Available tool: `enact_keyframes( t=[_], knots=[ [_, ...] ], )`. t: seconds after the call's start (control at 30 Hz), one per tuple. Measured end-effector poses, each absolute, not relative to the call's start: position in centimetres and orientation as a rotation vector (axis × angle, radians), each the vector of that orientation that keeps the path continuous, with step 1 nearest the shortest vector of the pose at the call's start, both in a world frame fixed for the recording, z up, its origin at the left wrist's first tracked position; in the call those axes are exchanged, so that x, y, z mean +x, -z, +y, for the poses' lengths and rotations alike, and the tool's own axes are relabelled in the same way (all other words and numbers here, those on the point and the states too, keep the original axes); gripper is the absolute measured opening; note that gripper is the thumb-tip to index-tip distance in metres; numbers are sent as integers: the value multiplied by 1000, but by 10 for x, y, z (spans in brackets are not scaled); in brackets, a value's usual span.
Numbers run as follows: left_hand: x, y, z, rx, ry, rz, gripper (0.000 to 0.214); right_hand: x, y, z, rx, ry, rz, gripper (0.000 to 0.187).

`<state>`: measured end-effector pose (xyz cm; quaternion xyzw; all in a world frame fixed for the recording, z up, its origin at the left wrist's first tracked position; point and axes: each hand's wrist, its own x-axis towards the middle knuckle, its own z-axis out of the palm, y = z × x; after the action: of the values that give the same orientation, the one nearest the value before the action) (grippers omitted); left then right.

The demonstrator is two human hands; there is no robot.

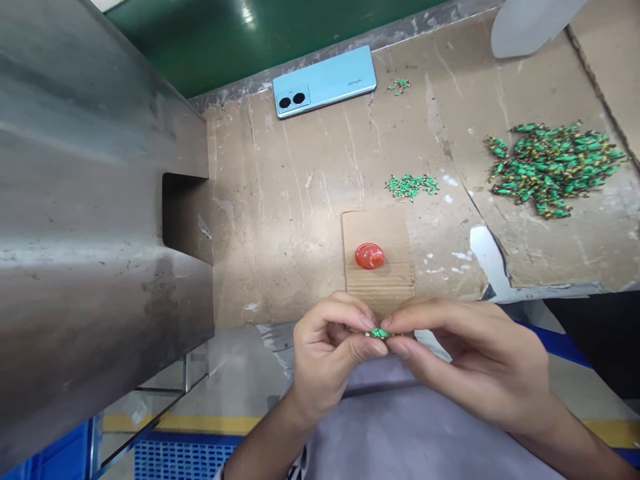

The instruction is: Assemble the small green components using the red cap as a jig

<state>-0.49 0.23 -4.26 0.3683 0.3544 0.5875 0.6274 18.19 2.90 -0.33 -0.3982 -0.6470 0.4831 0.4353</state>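
Observation:
Between the fingertips of both hands is a small green piece point(380, 333) with dark and yellowish ends. My left hand point(334, 350) pinches it from the left with thumb and forefinger. From the right, the thumb and forefinger of my right hand point(465, 353) close on its other side. Just beyond the fingers, a small red dish point(369, 256) rests on a flat cardboard piece point(385, 230). Tiny green pieces lie in a small heap point(412, 187) behind the dish. A large pile of green, yellow and dark pieces point(555, 167) spreads out at the right.
A light blue phone point(325, 81) lies at the back edge, with a few green pieces point(399, 86) beside it. On the left stands a big metal housing point(100, 200) with a dark opening. A whitish object point(533, 27) stands at the back right. The cardboard covering point(295, 233) is torn along its front edge.

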Motion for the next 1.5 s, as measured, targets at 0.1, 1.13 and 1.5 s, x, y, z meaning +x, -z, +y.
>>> enact_keyframes(
  t=[0.1, 1.13, 1.5],
  knots=[
    [-5, 43, 4, 931, -1379, 812, 20, 180, 0, 28, -1017, -1319, -1492, 17],
    [-6, 31, 12, 1247, -1496, 808, 31, 184, -6, 26, -825, -1157, -1914, 21],
    [-13, 27, 15, 1268, -1363, 841, 28, 193, -2, 34, -775, -1124, -1995, 27]
  ],
)
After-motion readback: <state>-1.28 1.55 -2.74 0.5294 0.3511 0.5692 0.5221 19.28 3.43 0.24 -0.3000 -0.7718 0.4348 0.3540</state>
